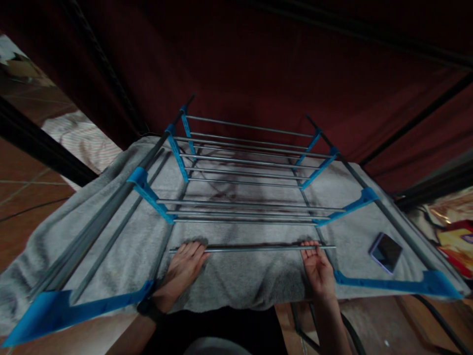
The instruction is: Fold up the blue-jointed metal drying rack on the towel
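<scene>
A thin metal rod (254, 248) lies crosswise just above the grey blanket, between both hands. My left hand (187, 264) is palm down, its fingers curled over the rod near its left end. Palm up, my right hand (317, 266) has its fingers under the rod and its thumb on top, near the right end. Around them lies a rack frame of grey tubes (399, 224) with blue plastic brackets (153, 195) and several metal rods (244, 203) across it. Nearest the hands, a left blue bracket (77, 310) and a right blue bracket (399, 285) carry no rod.
The grey blanket (266, 281) covers the surface under the frame. A phone (386, 252) lies at the right, inside the frame. Dark red fabric (251, 59) hangs behind. Loose grey tubes (118, 231) lie along the left side. A red and yellow package (460, 244) stands far right.
</scene>
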Tool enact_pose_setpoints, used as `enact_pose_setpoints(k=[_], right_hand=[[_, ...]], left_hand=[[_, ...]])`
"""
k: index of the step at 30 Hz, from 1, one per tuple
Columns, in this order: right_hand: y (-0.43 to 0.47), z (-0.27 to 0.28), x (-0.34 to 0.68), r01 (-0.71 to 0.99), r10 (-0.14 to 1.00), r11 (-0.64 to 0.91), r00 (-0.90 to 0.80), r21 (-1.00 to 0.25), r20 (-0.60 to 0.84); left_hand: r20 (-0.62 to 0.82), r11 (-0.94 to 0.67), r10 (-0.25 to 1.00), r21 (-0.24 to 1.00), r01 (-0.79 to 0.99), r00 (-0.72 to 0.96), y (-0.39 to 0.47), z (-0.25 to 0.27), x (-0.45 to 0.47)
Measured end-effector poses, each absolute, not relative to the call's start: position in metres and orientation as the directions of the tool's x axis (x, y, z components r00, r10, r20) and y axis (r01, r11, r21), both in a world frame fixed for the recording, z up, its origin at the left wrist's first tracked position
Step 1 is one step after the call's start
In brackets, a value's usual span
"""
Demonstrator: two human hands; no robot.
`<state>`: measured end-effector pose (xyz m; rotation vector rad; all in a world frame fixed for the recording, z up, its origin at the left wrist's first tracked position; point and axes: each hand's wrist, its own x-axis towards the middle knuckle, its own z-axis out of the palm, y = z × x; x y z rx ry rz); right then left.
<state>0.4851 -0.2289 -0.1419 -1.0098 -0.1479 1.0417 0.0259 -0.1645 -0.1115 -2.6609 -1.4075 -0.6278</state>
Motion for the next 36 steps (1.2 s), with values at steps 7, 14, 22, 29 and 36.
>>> enact_pose_setpoints(k=[7,14,22,29,36], right_hand=[[-0.226,-0.147,0.484,-0.656,0.740,0.163,0.575,-0.737,-0.349],[-0.226,-0.146,0.483,-0.678,0.749,0.188,0.567,-0.710,-0.343],[-0.223,-0.141,0.480,-0.695,0.755,0.198,0.558,-0.691,-0.345],[-0.225,-0.135,0.479,-0.690,0.771,0.192,0.546,-0.698,-0.328],[-0.225,-0.141,0.480,-0.650,0.750,0.176,0.575,-0.739,-0.327]], left_hand=[[0.457,-0.594,0.743,0.113,0.797,0.489,-0.165,-0.116,0.022],[0.451,-0.609,0.732,0.096,0.787,0.511,-0.164,-0.111,0.020],[0.461,-0.624,0.713,0.076,0.778,0.528,-0.163,-0.106,0.025],[0.456,-0.612,0.723,0.074,0.787,0.519,-0.162,-0.104,0.027],[0.479,-0.605,0.717,0.068,0.793,0.506,-0.163,-0.104,0.027]])
